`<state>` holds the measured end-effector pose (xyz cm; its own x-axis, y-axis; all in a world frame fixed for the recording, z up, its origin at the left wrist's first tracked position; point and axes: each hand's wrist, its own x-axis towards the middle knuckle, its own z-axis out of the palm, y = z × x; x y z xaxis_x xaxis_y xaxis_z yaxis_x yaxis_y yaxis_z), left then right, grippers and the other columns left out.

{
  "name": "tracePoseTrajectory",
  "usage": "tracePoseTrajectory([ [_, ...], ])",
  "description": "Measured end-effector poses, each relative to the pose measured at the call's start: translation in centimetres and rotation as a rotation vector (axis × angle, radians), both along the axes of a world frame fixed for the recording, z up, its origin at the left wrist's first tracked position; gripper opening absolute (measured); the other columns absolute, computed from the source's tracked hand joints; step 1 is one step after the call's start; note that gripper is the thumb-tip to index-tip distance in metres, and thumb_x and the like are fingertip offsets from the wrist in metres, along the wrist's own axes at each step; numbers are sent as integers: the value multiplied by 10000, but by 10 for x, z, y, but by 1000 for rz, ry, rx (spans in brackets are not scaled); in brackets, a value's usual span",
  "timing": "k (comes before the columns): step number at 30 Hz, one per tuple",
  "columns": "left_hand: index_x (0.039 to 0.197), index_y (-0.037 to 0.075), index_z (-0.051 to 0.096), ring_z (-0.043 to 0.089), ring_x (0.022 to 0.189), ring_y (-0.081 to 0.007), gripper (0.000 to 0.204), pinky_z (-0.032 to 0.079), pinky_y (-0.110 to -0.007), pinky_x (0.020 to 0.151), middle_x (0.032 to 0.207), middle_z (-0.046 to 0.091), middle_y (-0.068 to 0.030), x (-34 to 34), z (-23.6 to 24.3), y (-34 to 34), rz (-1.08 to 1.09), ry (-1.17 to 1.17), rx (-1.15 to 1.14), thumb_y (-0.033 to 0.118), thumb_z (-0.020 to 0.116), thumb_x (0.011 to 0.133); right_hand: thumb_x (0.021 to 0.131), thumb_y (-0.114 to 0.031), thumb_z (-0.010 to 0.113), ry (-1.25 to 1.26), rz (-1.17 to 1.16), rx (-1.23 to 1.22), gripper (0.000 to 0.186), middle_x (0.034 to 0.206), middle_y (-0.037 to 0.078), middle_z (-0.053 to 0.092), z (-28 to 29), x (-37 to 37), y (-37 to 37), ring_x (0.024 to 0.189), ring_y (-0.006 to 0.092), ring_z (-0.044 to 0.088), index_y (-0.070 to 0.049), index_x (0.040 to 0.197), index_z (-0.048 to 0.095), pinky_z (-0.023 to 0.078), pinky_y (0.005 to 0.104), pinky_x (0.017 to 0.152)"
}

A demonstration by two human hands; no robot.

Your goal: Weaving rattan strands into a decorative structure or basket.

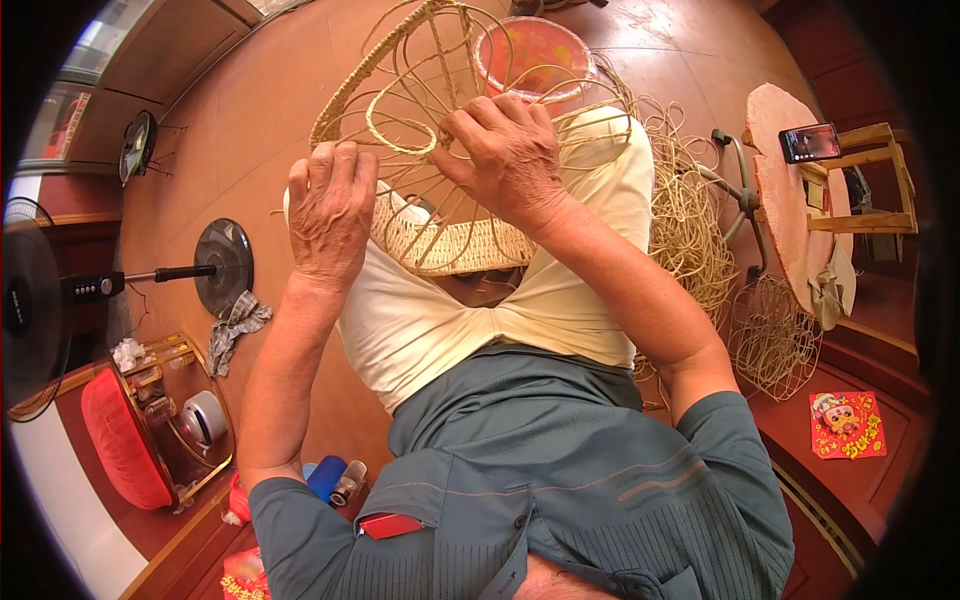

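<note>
A half-woven basket of pale straw-coloured cord rests between my knees, with a woven band on the near side and bare strands fanning across its middle. My left hand is closed at the basket's left edge, fingers curled over the weave and the thumb mostly hidden. Above the open strands, my right hand pinches a cord strand, which bends in a loop to the left of the fingers. What lies under the right palm cannot be seen.
Beyond the basket stands a pink-red bucket. To the right, a heap of loose cord lies on the floor near a round-topped stool and a phone. On the left are a standing fan and a crumpled cloth.
</note>
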<state>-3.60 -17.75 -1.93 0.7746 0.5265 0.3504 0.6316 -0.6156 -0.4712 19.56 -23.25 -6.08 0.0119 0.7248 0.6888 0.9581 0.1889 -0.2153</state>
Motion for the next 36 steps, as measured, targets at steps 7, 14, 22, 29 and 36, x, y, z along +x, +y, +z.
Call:
tracePoseTrajectory([
  [7, 1171, 144, 753, 622, 1290, -218, 253, 440, -441, 1165, 1257, 685, -24, -7, -5, 8, -123, -67, 17, 188, 770, 922, 849, -405, 823, 10, -1, -6, 295, 995, -8, 650, 0, 0, 0, 990, 219, 635, -165, 988, 723, 459, 425, 834],
  [14, 970, 82, 678, 647, 723, -210, 68, 613, -420, 836, 794, 600, -31, 6, -38, -63, -428, -116, -459, 116, 659, 914, 858, -371, 807, 18, 10, -14, 268, 1005, -5, 662, 0, -2, 1, 1017, 215, 646, -154, 1002, 742, 461, 428, 843],
  [22, 1063, 61, 670, 719, 908, -268, 152, 598, -424, 747, 977, 680, -113, -32, -24, -153, -192, -98, -970, 207, 636, 1037, 863, -369, 804, -1, -3, -64, 260, 989, -1, 667, 4, -5, -1, 1009, 216, 652, -147, 991, 755, 461, 434, 849],
  [29, 1455, -19, 612, 651, 1287, -384, 371, 614, -473, 1064, 1411, 654, -213, -113, 12, -169, 530, -892, -988, 121, 545, 1118, 850, -380, 796, -1, -50, -49, 516, 989, -2, 674, 8, -12, -3, 981, 211, 638, -124, 1297, 759, 445, 438, 830],
  [36, 1236, -131, 692, 666, 1304, -378, 251, 625, -528, 1115, 1285, 703, -224, -345, -97, -161, 690, -2104, -900, 22, 585, 1068, 842, -319, 756, 49, -62, -89, 690, 979, 5, 676, 10, -18, 5, 970, 213, 632, -111, 1492, 658, 434, 441, 800],
])
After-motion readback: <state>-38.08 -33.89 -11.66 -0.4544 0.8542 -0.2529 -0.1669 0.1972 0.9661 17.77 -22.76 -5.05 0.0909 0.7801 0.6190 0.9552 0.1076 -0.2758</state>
